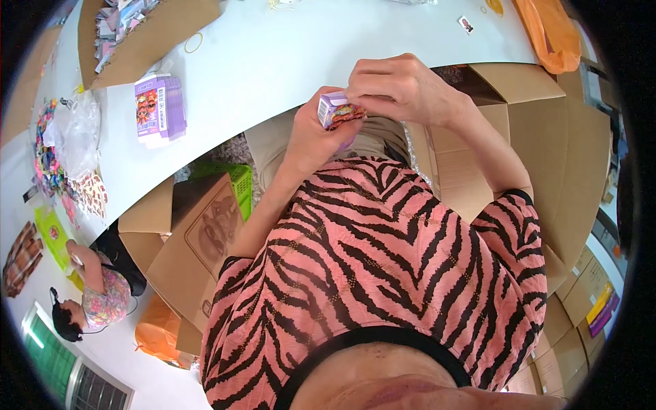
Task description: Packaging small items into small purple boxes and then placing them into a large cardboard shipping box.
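Observation:
In front of my body, near the table's edge, my left hand (311, 140) is closed round a small purple-and-white carton (333, 109) with a colourful printed face. My right hand (406, 89) bends over the carton's far right side, its fingers curled and pressed together against it. The fingers cover that part, so I cannot tell how its flap stands. To the left on the white table, a stack of flat purple cartons (162, 109) of similar print lies neatly together.
An opened cardboard box (154, 48) of small packets stands far left, by a clear plastic bag (78, 133). An orange bag (550, 37) hangs at the far right edge. Large cartons flank me, left (188, 253) and right (547, 143). Another person (102, 294) is at lower left.

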The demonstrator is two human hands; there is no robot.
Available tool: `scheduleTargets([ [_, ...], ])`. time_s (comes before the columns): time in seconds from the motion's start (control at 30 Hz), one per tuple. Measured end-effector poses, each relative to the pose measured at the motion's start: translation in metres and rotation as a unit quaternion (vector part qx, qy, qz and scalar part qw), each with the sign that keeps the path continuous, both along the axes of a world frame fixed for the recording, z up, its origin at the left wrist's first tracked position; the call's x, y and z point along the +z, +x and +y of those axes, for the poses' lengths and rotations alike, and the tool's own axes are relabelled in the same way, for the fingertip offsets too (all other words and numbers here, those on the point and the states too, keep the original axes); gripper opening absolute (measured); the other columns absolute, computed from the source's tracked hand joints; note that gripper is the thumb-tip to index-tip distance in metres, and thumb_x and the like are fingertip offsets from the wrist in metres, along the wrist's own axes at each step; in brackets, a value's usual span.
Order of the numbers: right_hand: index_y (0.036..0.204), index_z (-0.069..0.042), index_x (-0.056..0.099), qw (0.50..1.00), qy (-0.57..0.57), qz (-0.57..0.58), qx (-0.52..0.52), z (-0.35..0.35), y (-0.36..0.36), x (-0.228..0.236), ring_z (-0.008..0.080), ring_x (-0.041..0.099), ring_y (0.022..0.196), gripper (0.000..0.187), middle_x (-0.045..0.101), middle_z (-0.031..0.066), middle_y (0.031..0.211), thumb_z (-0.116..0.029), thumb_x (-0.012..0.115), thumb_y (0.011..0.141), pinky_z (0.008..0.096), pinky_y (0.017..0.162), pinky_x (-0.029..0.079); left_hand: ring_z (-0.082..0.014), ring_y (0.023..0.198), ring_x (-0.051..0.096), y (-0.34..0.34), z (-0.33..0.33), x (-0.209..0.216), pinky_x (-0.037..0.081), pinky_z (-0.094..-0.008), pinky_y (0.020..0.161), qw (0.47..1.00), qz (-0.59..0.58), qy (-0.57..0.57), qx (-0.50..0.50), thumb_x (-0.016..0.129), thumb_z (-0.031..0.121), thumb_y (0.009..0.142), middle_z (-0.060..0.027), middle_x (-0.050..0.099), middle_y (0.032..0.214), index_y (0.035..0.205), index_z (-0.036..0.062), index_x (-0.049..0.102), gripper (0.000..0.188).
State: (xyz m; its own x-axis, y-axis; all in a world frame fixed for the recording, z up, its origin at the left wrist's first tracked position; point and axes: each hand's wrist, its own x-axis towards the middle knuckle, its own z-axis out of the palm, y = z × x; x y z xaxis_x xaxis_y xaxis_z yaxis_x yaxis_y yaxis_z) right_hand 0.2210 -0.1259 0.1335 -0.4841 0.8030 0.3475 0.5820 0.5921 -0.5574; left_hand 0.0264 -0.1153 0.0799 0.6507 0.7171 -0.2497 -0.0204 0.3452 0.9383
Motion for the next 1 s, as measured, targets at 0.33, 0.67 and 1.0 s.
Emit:
scheduleTargets([
  [0.33,0.095,-0.008,0.062,0.999,0.047,-0.024,0.008,0.004,-0.005,0.003,0.0169,0.061,0.061,0.018,0.061,0.0018,0.086,-0.008,0.065,0.078,0.0279,0.05,0.051,-0.0116,0.07,0.06,0.001,0.008,0.008,0.049,-0.0263,0.064,0.98,0.126,0.156,-0.002,0.07,0.007,0.073,-0.0087,0.065,0.079,0.1,0.0003,0.057,0.031],
  [0.67,0.09,-0.006,0.064,0.997,0.072,0.033,0.007,0.005,0.001,-0.002,0.0167,0.062,0.065,0.012,0.062,0.003,0.092,-0.003,0.064,0.079,0.0262,0.053,0.051,-0.0124,0.073,0.062,0.002,0.011,0.016,0.05,-0.0272,0.067,0.984,0.141,0.107,0.012,0.071,0.009,0.073,-0.0085,0.067,0.082,0.105,0.0011,0.058,0.036],
  [1.0,0.115,-0.01,0.065,0.964,-0.152,0.219,-0.006,-0.007,-0.003,-0.004,0.022,0.06,0.097,0.034,0.06,0.011,0.108,-0.001,0.062,0.083,0.0313,0.084,0.05,-0.0105,0.083,0.06,0.002,0.005,0.02,0.049,-0.0251,0.072,0.998,-0.037,-0.029,0.029,0.069,0.004,0.079,-0.0055,0.064,0.096,0.107,-0.0005,0.056,0.032],
])
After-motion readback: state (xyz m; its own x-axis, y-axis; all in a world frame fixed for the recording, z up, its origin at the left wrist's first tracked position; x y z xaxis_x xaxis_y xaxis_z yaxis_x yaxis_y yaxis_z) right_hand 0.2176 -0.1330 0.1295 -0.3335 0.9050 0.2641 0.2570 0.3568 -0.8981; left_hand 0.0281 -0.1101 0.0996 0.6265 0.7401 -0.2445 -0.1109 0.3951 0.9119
